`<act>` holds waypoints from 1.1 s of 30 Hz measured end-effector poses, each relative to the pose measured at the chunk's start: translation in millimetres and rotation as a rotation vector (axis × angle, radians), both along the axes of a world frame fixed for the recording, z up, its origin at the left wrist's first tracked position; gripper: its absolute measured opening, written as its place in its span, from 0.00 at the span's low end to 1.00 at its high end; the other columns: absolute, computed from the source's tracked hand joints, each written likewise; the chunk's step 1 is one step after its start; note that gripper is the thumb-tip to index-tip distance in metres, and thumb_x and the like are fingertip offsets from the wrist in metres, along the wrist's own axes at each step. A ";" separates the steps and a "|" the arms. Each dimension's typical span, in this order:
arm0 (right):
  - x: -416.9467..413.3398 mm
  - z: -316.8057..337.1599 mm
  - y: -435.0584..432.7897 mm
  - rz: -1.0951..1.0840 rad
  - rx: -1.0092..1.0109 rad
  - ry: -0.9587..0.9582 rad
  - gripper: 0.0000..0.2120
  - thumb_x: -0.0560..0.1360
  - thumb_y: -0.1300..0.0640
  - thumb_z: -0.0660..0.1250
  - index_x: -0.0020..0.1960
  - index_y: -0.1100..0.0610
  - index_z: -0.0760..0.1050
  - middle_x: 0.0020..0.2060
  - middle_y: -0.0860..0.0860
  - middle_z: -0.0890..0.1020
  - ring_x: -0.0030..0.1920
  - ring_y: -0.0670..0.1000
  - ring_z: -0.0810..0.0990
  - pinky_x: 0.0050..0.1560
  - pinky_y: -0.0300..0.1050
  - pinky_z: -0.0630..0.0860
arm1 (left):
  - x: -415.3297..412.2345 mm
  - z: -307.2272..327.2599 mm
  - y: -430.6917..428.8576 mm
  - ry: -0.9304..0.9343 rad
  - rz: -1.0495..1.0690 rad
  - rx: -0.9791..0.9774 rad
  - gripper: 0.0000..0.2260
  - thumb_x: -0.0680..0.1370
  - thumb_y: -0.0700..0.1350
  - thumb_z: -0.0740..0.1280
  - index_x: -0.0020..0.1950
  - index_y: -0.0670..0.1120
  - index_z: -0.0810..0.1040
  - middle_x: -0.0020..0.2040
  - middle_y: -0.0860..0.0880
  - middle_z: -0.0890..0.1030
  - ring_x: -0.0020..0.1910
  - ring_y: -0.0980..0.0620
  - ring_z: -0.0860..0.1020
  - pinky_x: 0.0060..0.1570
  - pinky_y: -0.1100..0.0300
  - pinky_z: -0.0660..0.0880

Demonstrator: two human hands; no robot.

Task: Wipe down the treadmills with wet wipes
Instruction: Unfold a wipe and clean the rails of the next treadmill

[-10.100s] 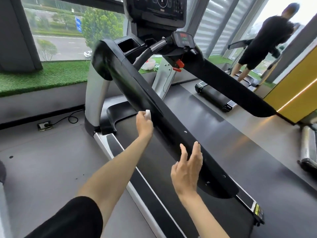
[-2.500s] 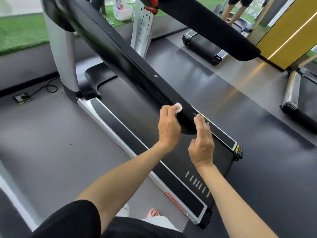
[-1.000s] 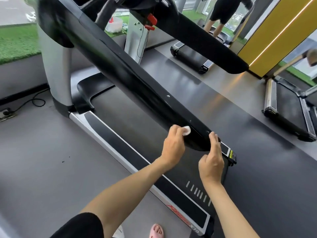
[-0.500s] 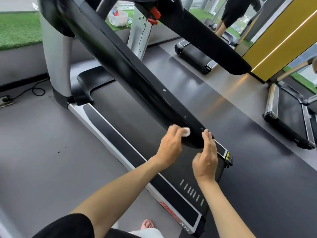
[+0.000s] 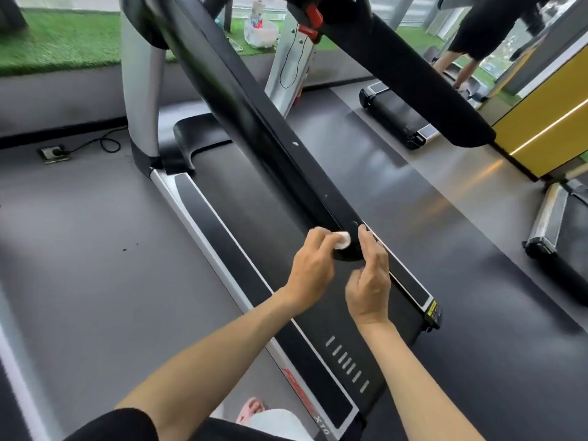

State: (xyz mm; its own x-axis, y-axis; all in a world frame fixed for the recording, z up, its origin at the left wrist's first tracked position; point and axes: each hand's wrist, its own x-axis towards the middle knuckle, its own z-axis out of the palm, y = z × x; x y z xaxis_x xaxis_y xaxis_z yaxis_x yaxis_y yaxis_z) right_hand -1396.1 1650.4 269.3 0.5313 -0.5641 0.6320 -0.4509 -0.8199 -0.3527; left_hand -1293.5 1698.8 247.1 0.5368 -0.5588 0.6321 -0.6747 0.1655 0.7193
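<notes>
Floor socket (image 5: 52,152) w/ black cable sits far left, blurred. Treadmill (image 5: 222,218): the console is cut off by the top edge. The rear end cap (image 5: 321,424) reads "X10"; the red logo next to it is illegible. The black handrail (image 5: 254,122) runs diagonally from upper left down to centre, its lower tip partly hidden behind both hands. L hand (image 5: 313,265): fingers curled, gripping the wet wipe (image 5: 343,240) and pressing it against the handrail tip. Most of the wipe is hidden inside the fist; only a small white wad shows. R hand (image 5: 370,281): fingers approx. straight, laid against the tip just beside the wipe and gripping nothing; the thumb is not clearly visible. Yellow warning label (image 5: 432,311) on the rear corner is too small to read. Second person (image 5: 477,36), upper right, is cut off above the shorts. Another treadmill (image 5: 556,249) is cut off at the right edge.
</notes>
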 end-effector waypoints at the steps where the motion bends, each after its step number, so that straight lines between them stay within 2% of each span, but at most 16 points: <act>1: -0.8 0.4 -1.2 0.016 0.006 0.005 0.36 0.64 0.81 0.52 0.71 0.66 0.63 0.67 0.59 0.72 0.69 0.59 0.70 0.63 0.64 0.72 | 10.8 6.1 -6.0 0.116 0.095 -0.001 0.11 0.77 0.34 0.60 0.56 0.45 0.74 0.50 0.50 0.71 0.46 0.52 0.75 0.40 0.58 0.76; 3: -2.1 0.7 -2.8 0.031 0.010 0.008 0.37 0.62 0.80 0.51 0.71 0.68 0.64 0.67 0.59 0.72 0.69 0.59 0.71 0.64 0.63 0.72 | 36.2 18.0 -20.8 0.366 0.277 0.011 0.08 0.78 0.32 0.61 0.53 0.40 0.77 0.49 0.46 0.73 0.45 0.50 0.76 0.45 0.54 0.76; 4: -2.5 0.4 -3.6 0.036 0.003 0.006 0.37 0.61 0.80 0.51 0.70 0.68 0.65 0.67 0.58 0.73 0.68 0.59 0.71 0.64 0.62 0.72 | 42.3 24.7 -25.6 0.410 0.340 0.014 0.07 0.78 0.32 0.62 0.52 0.38 0.78 0.48 0.45 0.74 0.44 0.49 0.76 0.46 0.54 0.76; 6: -3.3 -0.1 -4.3 0.049 -0.021 -0.010 0.36 0.62 0.80 0.52 0.70 0.67 0.65 0.66 0.57 0.73 0.67 0.59 0.72 0.64 0.62 0.72 | 31.0 31.6 -27.3 0.291 0.360 -0.006 0.07 0.78 0.33 0.63 0.52 0.39 0.78 0.46 0.44 0.75 0.43 0.49 0.76 0.42 0.57 0.75; 8: -4.0 -0.3 -4.8 0.063 -0.062 -0.033 0.33 0.67 0.79 0.56 0.70 0.65 0.64 0.66 0.57 0.73 0.66 0.58 0.72 0.62 0.62 0.72 | -4.4 28.2 -19.2 0.131 0.260 0.012 0.08 0.77 0.35 0.62 0.53 0.42 0.78 0.47 0.45 0.76 0.43 0.48 0.76 0.40 0.59 0.75; 10: -3.8 0.3 -6.2 0.083 -0.084 -0.055 0.28 0.71 0.75 0.58 0.70 0.62 0.63 0.65 0.57 0.74 0.64 0.57 0.73 0.62 0.62 0.73 | -32.7 19.8 -8.0 0.082 0.195 0.007 0.08 0.77 0.40 0.62 0.53 0.43 0.79 0.47 0.45 0.77 0.42 0.49 0.77 0.38 0.57 0.77; 12: -3.7 0.6 -5.9 0.095 -0.075 -0.060 0.29 0.70 0.75 0.57 0.70 0.63 0.64 0.65 0.56 0.73 0.64 0.57 0.73 0.62 0.61 0.73 | -30.6 20.7 -7.0 0.103 0.199 -0.031 0.10 0.78 0.43 0.61 0.52 0.41 0.80 0.45 0.45 0.77 0.40 0.50 0.76 0.36 0.57 0.76; 14: -5.0 1.1 -7.3 0.099 -0.066 -0.045 0.32 0.66 0.78 0.54 0.70 0.65 0.64 0.65 0.57 0.74 0.65 0.57 0.72 0.64 0.60 0.72 | -11.0 31.5 -14.1 0.159 0.248 -0.027 0.09 0.79 0.41 0.61 0.51 0.40 0.80 0.44 0.45 0.77 0.40 0.50 0.76 0.38 0.58 0.75; 17: -7.4 1.5 -9.2 0.100 -0.044 0.000 0.36 0.63 0.80 0.53 0.70 0.67 0.65 0.66 0.58 0.74 0.66 0.58 0.72 0.67 0.55 0.69 | 27.2 45.4 -28.9 0.394 0.414 0.007 0.07 0.80 0.39 0.63 0.49 0.39 0.80 0.45 0.44 0.77 0.41 0.49 0.76 0.44 0.55 0.74; 19: -8.6 2.0 -8.9 0.098 -0.043 0.021 0.34 0.65 0.78 0.51 0.71 0.67 0.66 0.66 0.57 0.73 0.66 0.57 0.72 0.67 0.55 0.69 | 26.5 41.5 -34.3 0.433 0.458 0.016 0.06 0.81 0.39 0.63 0.48 0.39 0.79 0.45 0.45 0.77 0.41 0.48 0.76 0.44 0.53 0.74; 22: -10.0 1.8 -11.5 0.117 -0.079 0.014 0.27 0.72 0.72 0.52 0.71 0.65 0.65 0.66 0.57 0.73 0.66 0.56 0.72 0.67 0.54 0.69 | -21.3 24.6 -25.2 0.334 0.365 -0.059 0.04 0.79 0.35 0.64 0.49 0.39 0.79 0.45 0.45 0.77 0.43 0.50 0.77 0.45 0.60 0.75; 25: -11.7 -0.9 -14.4 0.138 -0.115 0.010 0.21 0.77 0.67 0.57 0.70 0.64 0.65 0.66 0.57 0.73 0.67 0.56 0.71 0.67 0.55 0.69 | -56.6 8.6 -12.7 0.320 0.269 -0.095 0.04 0.78 0.34 0.65 0.49 0.38 0.79 0.44 0.45 0.77 0.42 0.59 0.74 0.46 0.70 0.72; 27: -12.9 -2.3 -16.0 0.133 -0.108 0.024 0.25 0.75 0.70 0.52 0.71 0.65 0.64 0.67 0.58 0.73 0.69 0.55 0.69 0.69 0.54 0.67 | -42.9 12.5 -15.6 0.397 0.263 -0.094 0.04 0.78 0.35 0.65 0.48 0.39 0.79 0.44 0.46 0.76 0.41 0.59 0.73 0.45 0.71 0.71; 29: -12.8 -3.0 -14.7 0.111 -0.084 0.050 0.30 0.70 0.73 0.47 0.72 0.66 0.63 0.68 0.59 0.73 0.70 0.56 0.68 0.71 0.54 0.65 | -10.7 23.6 -20.4 0.583 0.311 -0.078 0.05 0.80 0.38 0.63 0.45 0.42 0.76 0.45 0.47 0.75 0.41 0.56 0.73 0.44 0.72 0.67; 31: -11.3 -2.5 -12.0 0.090 -0.069 0.062 0.33 0.67 0.72 0.45 0.72 0.67 0.64 0.68 0.59 0.72 0.70 0.56 0.67 0.71 0.54 0.65 | 27.8 30.4 -25.6 0.748 0.364 -0.033 0.07 0.81 0.39 0.61 0.43 0.45 0.72 0.46 0.46 0.74 0.43 0.53 0.71 0.42 0.75 0.65; 33: -11.5 -1.6 -10.2 0.080 -0.072 0.065 0.34 0.67 0.72 0.45 0.72 0.67 0.64 0.68 0.59 0.73 0.70 0.56 0.67 0.71 0.52 0.65 | 49.6 29.0 -29.7 0.833 0.385 0.009 0.07 0.81 0.36 0.58 0.44 0.44 0.70 0.48 0.45 0.72 0.44 0.53 0.70 0.42 0.74 0.65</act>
